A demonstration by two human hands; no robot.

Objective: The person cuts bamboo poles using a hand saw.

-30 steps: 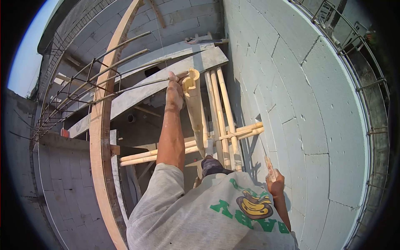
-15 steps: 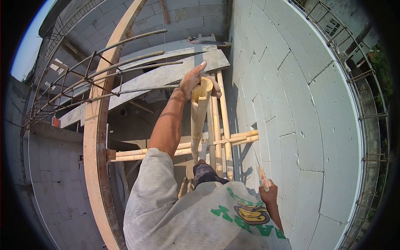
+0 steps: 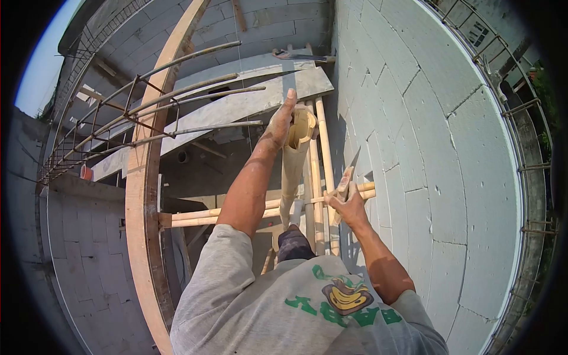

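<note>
An upright bamboo pole [image 3: 293, 171] stands in front of me, its cut, hollow end facing up with a split, uneven rim. My left hand [image 3: 281, 125] grips it near the top; the thumb points up and the other fingers are hidden behind the pole. My right hand [image 3: 349, 208] is lower and to the right, closed around a wooden-handled tool [image 3: 345, 179] with a thin, pointed blade. The exact kind of tool is not clear. This hand is apart from the pole, between it and the block wall.
Bamboo scaffold poles [image 3: 222, 216] cross below. A light block wall [image 3: 426, 177] rises on the right. At left are a curved-looking timber beam [image 3: 142, 195] and protruding rebar [image 3: 195, 89]. A grey slab-like board [image 3: 236, 106] lies beyond, with another tool [image 3: 302, 56] on it.
My right hand has come up and inward from beside the wall, bringing the tool closer to the bamboo pole. My left hand stays at the pole's top; the view has shifted slightly.
</note>
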